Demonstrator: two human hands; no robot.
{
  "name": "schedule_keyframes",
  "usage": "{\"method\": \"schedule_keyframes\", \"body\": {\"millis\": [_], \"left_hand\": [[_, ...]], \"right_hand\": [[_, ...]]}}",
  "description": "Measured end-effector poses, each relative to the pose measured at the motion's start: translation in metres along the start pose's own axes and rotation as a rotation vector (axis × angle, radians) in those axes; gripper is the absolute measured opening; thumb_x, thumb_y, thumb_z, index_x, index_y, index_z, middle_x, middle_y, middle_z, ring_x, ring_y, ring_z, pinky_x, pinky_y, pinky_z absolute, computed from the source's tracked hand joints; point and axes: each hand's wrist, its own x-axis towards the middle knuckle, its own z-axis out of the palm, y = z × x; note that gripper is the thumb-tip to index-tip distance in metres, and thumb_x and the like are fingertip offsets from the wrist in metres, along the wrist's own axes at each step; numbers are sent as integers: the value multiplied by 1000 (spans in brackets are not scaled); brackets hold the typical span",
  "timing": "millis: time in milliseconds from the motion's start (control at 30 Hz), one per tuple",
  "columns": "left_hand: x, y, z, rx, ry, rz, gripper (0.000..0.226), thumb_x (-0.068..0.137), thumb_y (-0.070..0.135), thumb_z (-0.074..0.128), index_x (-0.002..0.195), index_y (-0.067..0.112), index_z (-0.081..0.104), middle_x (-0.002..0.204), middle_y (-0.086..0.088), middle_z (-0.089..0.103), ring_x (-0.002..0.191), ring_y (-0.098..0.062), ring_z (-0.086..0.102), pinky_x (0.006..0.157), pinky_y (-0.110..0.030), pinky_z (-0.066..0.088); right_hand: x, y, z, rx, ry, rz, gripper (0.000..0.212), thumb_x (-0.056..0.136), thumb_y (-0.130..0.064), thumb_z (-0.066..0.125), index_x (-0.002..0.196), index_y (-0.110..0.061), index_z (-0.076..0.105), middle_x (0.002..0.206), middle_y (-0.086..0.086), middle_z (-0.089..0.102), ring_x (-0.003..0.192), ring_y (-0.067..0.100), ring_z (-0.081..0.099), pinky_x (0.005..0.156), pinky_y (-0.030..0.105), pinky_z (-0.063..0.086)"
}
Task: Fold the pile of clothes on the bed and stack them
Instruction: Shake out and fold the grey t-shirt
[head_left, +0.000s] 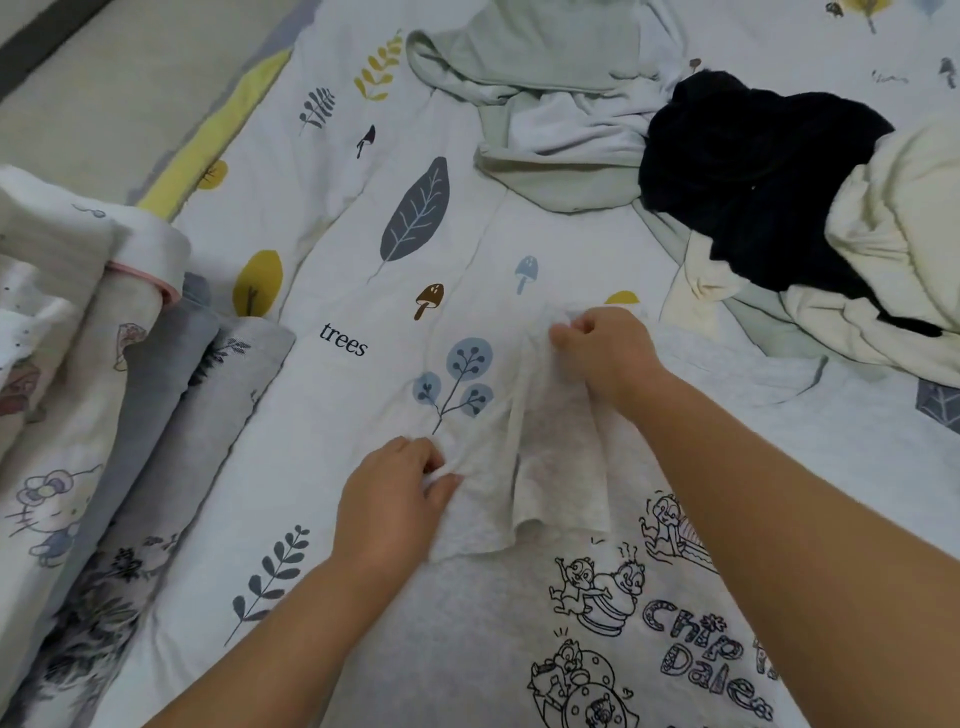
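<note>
White bedding printed with leaves, mushrooms and the word "trees" (343, 228) covers the bed and fills the head view. At lower centre lies a pale grey cotton T-shirt with black cartoon chipmunk drawings (519, 613), spread flat with its sleeve bunched toward the middle of the frame. The left hand (389, 499) pinches the sleeve's lower edge, fingers curled on the cloth; the right hand (608, 348) grips the upper end of the same sleeve, just above.

Unfolded clothes sit at upper right: a pale green sweatshirt (524, 78), a black fleece garment (753, 176) lying partly on it, and a cream garment (893, 244) against the black one. At the left edge is a row of folded printed and grey fabrics (130, 374), overlapping.

The step looks like folding the sleeve in over the body. It would go best with the cloth pulled taut between both hands, laid straight along the side seam and smoothed flat before the next fold.

No containers are visible.
</note>
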Motion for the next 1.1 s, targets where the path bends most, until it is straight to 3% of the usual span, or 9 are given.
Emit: {"method": "schedule_keyframes", "body": {"millis": [167, 333, 467, 600, 667, 767, 833, 933, 1100], "left_hand": [[11, -7, -6, -110, 45, -162, 34, 94, 24, 53, 64, 23, 38, 55, 5, 48, 55, -12, 45, 50, -25, 28], [14, -1, -9, -148, 14, -179, 27, 91, 40, 54, 75, 18, 54, 65, 3, 59, 67, -14, 56, 62, -32, 43], [14, 2, -7, -112, 4, -139, 25, 92, 41, 51, 80, 20, 54, 67, 7, 59, 68, -14, 56, 61, -30, 41], [16, -1, -6, -90, -15, -143, 18, 92, 31, 54, 78, 19, 54, 67, 5, 58, 69, -18, 56, 60, -30, 38], [17, -3, -7, -101, -17, -142, 20, 92, 29, 56, 75, 18, 55, 65, 4, 58, 66, -16, 54, 57, -28, 37], [17, -4, -7, -81, -46, -136, 19, 90, 31, 58, 75, 18, 55, 64, 7, 58, 64, -12, 53, 54, -22, 34], [15, -3, -6, -60, -55, -128, 19, 90, 33, 57, 78, 19, 53, 62, 9, 56, 65, -15, 53, 54, -27, 34], [11, -1, -5, -45, -28, -95, 25, 91, 42, 52, 82, 19, 52, 62, 6, 56, 66, -20, 56, 57, -31, 36], [7, -4, -7, -9, -67, -70, 13, 93, 30, 53, 94, 17, 54, 76, 0, 61, 78, -25, 58, 63, -33, 37]], "right_hand": [[10, 25, -9, -29, 261, 141, 21, 96, -20, 46, 86, -4, 55, 80, 10, 53, 78, 24, 52, 73, 36, 47], [-12, 33, -2, 101, 194, 212, 35, 95, -40, 42, 97, -6, 49, 92, 12, 59, 85, 29, 56, 72, 36, 43], [-49, 28, 3, -97, -25, 173, 60, 81, -55, 60, 115, -12, 35, 99, 4, 55, 93, 29, 56, 76, 35, 43], [-74, 33, 24, -176, -143, 23, 51, 82, -13, 62, 119, -12, 27, 81, 1, 49, 76, 24, 55, 63, 30, 40], [-77, 41, 16, -117, -84, 24, 44, 82, -2, 56, 117, -14, 32, 77, 1, 50, 69, 21, 53, 55, 29, 38], [-82, 55, 0, -235, 36, 18, 31, 83, -4, 54, 108, -15, 38, 85, 6, 57, 75, 24, 53, 61, 32, 39], [-90, 59, -1, -374, 104, -82, 27, 84, -16, 55, 108, -13, 44, 94, 6, 55, 84, 24, 49, 66, 33, 38], [-103, 59, 10, -542, -9, -306, 40, 74, -44, 68, 97, -15, 52, 95, 1, 48, 89, 21, 44, 72, 32, 37], [-112, 73, 8, -637, 119, -578, 27, 50, -13, 91, 58, -9, 66, 63, 7, 55, 58, 27, 54, 52, 29, 36]]}}
